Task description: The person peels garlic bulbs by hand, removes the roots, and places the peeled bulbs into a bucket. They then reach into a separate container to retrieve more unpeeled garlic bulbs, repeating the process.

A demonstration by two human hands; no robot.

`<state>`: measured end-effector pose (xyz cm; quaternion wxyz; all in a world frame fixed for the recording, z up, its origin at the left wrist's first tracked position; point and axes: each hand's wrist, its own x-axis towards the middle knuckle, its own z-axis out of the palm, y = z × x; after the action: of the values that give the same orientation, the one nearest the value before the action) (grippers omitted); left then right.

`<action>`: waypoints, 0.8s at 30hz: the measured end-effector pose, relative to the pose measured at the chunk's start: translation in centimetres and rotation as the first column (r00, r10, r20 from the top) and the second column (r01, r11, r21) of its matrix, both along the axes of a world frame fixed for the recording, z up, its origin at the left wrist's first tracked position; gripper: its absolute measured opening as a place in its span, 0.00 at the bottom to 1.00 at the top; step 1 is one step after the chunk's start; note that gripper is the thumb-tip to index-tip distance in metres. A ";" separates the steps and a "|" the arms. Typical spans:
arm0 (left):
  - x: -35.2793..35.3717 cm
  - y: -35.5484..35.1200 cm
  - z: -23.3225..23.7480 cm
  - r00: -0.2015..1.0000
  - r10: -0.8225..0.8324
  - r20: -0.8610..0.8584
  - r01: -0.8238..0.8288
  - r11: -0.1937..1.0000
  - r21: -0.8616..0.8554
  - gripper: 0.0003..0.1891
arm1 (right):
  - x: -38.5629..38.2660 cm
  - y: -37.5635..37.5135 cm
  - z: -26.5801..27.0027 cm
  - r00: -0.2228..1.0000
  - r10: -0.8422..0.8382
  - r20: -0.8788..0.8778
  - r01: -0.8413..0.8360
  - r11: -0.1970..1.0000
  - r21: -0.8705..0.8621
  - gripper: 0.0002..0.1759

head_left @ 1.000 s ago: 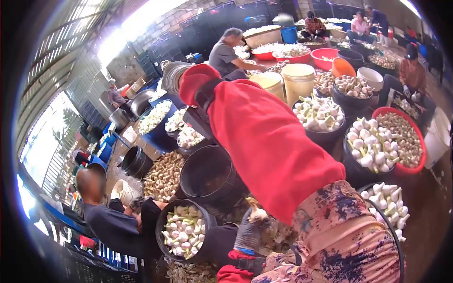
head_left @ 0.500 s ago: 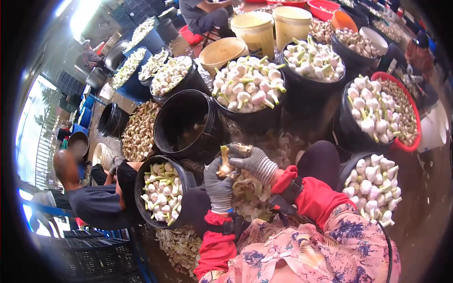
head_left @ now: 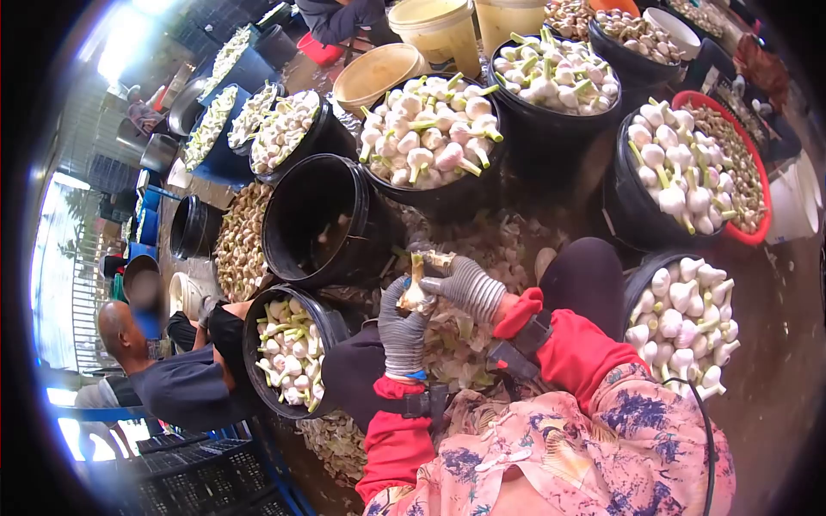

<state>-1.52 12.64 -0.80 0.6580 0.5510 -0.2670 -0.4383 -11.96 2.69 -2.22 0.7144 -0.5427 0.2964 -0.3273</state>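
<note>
My left hand (head_left: 403,331), in a grey knit glove, grips a garlic bulb (head_left: 416,298) with its stem upward. My right hand (head_left: 469,288), gloved alike, has its fingers closed against the bulb's right side. A brownish piece (head_left: 437,259) shows at the top of the right fingers; I cannot make out whether it is held or part of the glove. Papery garlic skins (head_left: 460,348) lie below the hands. To the left stands a black bucket of trimmed garlic (head_left: 291,348), and to the right another bucket of white bulbs (head_left: 682,322).
Ahead is a black bucket (head_left: 314,219) with a few bulbs inside, beside a heap of unpeeled garlic (head_left: 243,232). Full garlic buckets (head_left: 430,133) and a red basin (head_left: 755,198) stand beyond. A person (head_left: 176,378) sits close on the left, near black crates (head_left: 202,477).
The camera view has shifted, so the buckets ahead sit higher in the picture. Both hands stay together at the bulb, which now shows a paler surface.
</note>
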 end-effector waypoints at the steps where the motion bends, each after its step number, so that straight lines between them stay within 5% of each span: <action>1: 0.0 0.1 -0.7 0.975 0.022 0.219 -0.023 1.000 0.000 0.26 | 0.5 0.1 -0.7 1.000 -0.008 -0.012 0.008 0.999 -0.039 0.20; 2: -0.1 0.1 -1.1 0.901 0.050 0.432 -0.050 0.999 -0.012 0.27 | 0.3 0.0 -1.4 0.983 0.000 -0.183 -0.012 0.998 -0.060 0.19; 3: -0.6 0.1 -0.4 0.754 0.075 0.653 -0.057 0.997 -0.049 0.25 | 0.5 0.4 -1.3 0.990 -0.034 -0.135 0.029 0.999 -0.034 0.19; 5: -1.5 0.4 0.0 0.679 0.094 0.728 -0.097 0.995 -0.037 0.24 | 0.2 1.0 -0.3 0.957 -0.143 -0.252 0.105 0.982 -0.155 0.17; 7: -1.3 0.6 -0.7 0.782 0.059 0.620 -0.052 0.998 -0.029 0.23 | 0.4 1.2 -1.0 0.958 -0.216 -0.190 0.187 0.970 -0.158 0.17; 8: -1.2 0.7 -0.9 0.989 0.013 0.145 -0.018 0.999 0.036 0.24 | 0.0 1.2 -1.1 0.983 -0.144 -0.117 0.139 0.989 -0.055 0.17; 9: -0.8 0.7 0.2 0.977 -0.035 -0.209 0.043 0.998 0.036 0.23 | -0.5 1.1 -0.2 0.996 -0.075 -0.040 0.077 0.996 0.045 0.18; 11: -0.7 0.9 1.5 0.852 -0.130 -0.506 0.067 0.988 -0.140 0.23 | -1.2 0.4 0.1 0.998 0.030 0.062 -0.036 0.994 0.104 0.19; 13: -0.4 1.2 1.1 0.878 -0.094 -0.470 0.056 0.994 -0.096 0.25 | -2.1 0.4 2.5 0.969 0.126 0.211 -0.186 0.936 0.299 0.25; 16: -0.9 1.6 0.6 0.986 -0.019 -0.164 0.028 0.998 0.053 0.21 | -2.0 0.6 1.1 0.978 0.121 0.167 -0.165 0.945 0.281 0.27; 18: -1.0 1.9 -1.9 0.968 -0.047 0.247 0.055 0.998 -0.027 0.22 | -2.0 0.9 -0.1 0.990 0.099 0.100 -0.118 0.970 0.214 0.25; 19: -1.2 1.9 -1.5 0.875 -0.031 0.484 0.057 0.998 -0.038 0.23 | -1.7 0.9 -0.5 0.995 0.099 0.006 -0.099 0.990 0.104 0.24; 20: -1.4 2.1 -1.0 0.587 -0.009 0.810 -0.013 1.000 0.021 0.27 | -1.7 1.2 -0.9 0.998 0.068 -0.006 -0.066 0.989 0.136 0.23; 21: -2.2 2.2 3.1 0.420 -0.157 0.894 -0.027 0.982 0.185 0.31 | -1.8 1.6 -0.8 0.999 0.038 -0.020 -0.034 0.985 0.170 0.22; 23: -1.8 2.5 3.2 0.212 -0.176 0.961 -0.038 0.981 0.188 0.33 | -1.6 2.0 -2.2 0.997 0.015 -0.079 -0.007 0.994 0.109 0.21; 24: -1.7 2.7 2.2 0.214 -0.170 0.962 -0.043 0.982 0.184 0.33 | -1.7 2.4 -2.3 1.000 0.022 -0.010 -0.020 0.988 0.152 0.21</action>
<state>-3.18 15.37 1.37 0.2774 0.7462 -0.6036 -0.0444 -13.64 5.05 -4.56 0.7552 -0.4918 0.3189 -0.2933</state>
